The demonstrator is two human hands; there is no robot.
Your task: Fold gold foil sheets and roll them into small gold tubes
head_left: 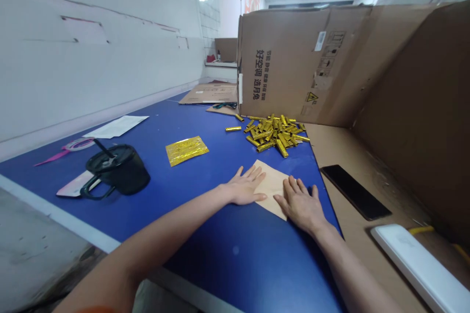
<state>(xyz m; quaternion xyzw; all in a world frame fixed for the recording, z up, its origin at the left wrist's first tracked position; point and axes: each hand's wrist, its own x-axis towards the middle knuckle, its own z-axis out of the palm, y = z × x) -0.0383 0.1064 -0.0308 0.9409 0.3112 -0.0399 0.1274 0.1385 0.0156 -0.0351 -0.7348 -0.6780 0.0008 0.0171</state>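
Left forearm [147,249] is closest in my view, and right forearm [352,274] comes in beside it. How do the hands stand?

— Both are open, palms down, with fingers spread. Left hand [242,187] and right hand [301,205] press flat on a brown paper [270,188], one from each side.

— Where does this paper lie?

— On the blue table [235,264], close to its edge by the cardboard [330,151], and just below a heap of gold rolls [275,134].

— How will it handle, in your opinion?

— I think it is very light and thin, only a little stiff, and soft at the corners. On this smooth top it can slide easily, so one hand should keep it down. To lift it, I would take a free corner between thumb and finger, not the middle.

— And the gold rolls?

— They look light and slippery, and the heap can spill if touched. A gold foil sheet [186,150] lies to the left, and a black mug [119,168] is further away.
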